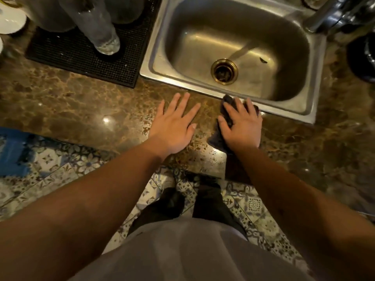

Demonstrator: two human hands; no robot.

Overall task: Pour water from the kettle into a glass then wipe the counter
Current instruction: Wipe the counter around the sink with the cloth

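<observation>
My right hand [242,125] presses flat on a dark cloth [228,102] that lies on the brown marble counter [81,106], right at the front rim of the sink. Parts of the cloth show beyond my fingertips and beside my thumb. My left hand [175,123] rests palm down on the bare counter to the left of the cloth, fingers spread, holding nothing. A tall clear glass [99,27] stands on a black rubber mat [81,57] at the back left. No kettle that I can make out is in view.
A steel sink [154,63] with a brass drain [224,71] fills the upper right, and a chrome tap [332,15] stands at its far corner. White dishes [11,21] sit at the far left. A dark round object [363,57] is at the right edge. Patterned floor tiles lie below the counter's edge.
</observation>
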